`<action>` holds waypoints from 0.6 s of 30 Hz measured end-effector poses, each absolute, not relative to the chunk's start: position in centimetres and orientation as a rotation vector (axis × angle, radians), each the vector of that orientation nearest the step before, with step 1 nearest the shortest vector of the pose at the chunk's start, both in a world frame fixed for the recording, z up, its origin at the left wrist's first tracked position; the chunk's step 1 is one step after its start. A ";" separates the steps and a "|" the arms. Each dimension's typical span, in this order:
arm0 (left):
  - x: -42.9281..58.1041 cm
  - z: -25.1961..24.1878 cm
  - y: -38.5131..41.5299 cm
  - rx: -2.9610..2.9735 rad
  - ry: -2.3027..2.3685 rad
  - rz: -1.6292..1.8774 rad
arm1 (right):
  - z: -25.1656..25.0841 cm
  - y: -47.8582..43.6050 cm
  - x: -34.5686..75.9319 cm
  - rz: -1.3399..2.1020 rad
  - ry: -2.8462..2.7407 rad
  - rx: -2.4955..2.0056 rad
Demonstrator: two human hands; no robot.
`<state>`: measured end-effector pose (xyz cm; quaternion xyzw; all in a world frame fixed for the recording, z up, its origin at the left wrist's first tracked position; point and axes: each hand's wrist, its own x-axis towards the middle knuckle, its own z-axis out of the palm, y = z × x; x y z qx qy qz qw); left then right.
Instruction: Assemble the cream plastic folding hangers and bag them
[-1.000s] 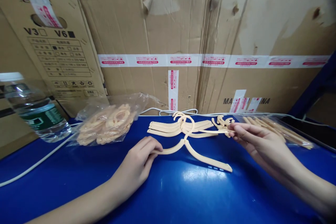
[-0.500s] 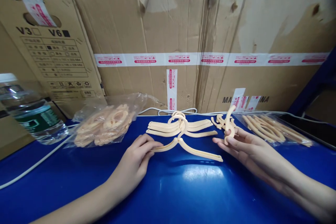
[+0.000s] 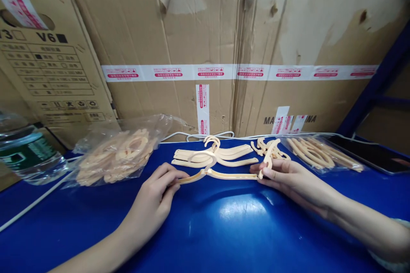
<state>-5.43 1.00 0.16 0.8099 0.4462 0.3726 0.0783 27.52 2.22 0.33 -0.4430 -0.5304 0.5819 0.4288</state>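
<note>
My left hand (image 3: 162, 190) is closed on the left arm of a beige plastic hanger (image 3: 233, 176), whose hook tilts back toward the left. At the tip of the hanger's right arm, my right hand (image 3: 288, 179) pinches a short curved beige piece (image 3: 267, 158). That piece stands up from the fingers, its lower end meeting the arm tip; whether the two are joined is hidden by the fingers. Just behind lie several assembled hangers (image 3: 237, 151) in a stack, hooks at the back. Loose curved pieces (image 3: 261, 145) lie behind my right hand.
Bagged beige parts (image 3: 118, 158) sit at left, beside a water bottle (image 3: 28, 153). On the right lie a bag of long curved parts (image 3: 320, 153) and a dark phone-like slab (image 3: 358, 153). A white cable (image 3: 35, 204) crosses the blue table (image 3: 198, 239); cardboard boxes (image 3: 179, 106) stand behind.
My right hand has brought the curved piece left to the hanger's right arm tip. The hanger has turned, its right arm now more level and its hook leaning left. The view has shifted slightly right.
</note>
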 end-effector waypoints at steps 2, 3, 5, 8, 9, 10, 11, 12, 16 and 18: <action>-5.4 0.2 1.0 2.424 1.336 1.121 | 0.4 2.3 27.5 1.508 -1.290 -1.076; -5.4 0.1 1.0 2.422 1.337 1.126 | 0.4 2.2 27.4 1.537 -1.257 -1.070; -5.4 0.1 1.1 2.418 1.339 1.139 | 0.5 2.2 27.2 1.602 -1.169 -1.072; -5.4 0.0 1.0 2.414 1.335 1.158 | 0.7 2.0 26.9 1.669 -1.066 -1.077; -5.4 0.0 1.0 2.416 1.329 1.160 | 0.8 2.0 26.8 1.672 -1.049 -1.070; -5.4 0.0 1.0 2.419 1.322 1.161 | 0.8 1.9 26.8 1.672 -1.041 -1.061; -5.4 -0.1 1.0 2.423 1.316 1.165 | 0.8 1.9 26.8 1.671 -1.041 -1.053; -5.5 -0.1 1.0 2.429 1.309 1.168 | 0.8 1.9 26.8 1.670 -1.045 -1.047; -5.6 -0.1 0.9 2.448 1.275 1.178 | 0.6 1.9 27.0 1.668 -1.066 -1.047; -5.6 -0.1 0.8 2.459 1.261 1.182 | 0.5 1.8 27.0 1.638 -1.081 -1.056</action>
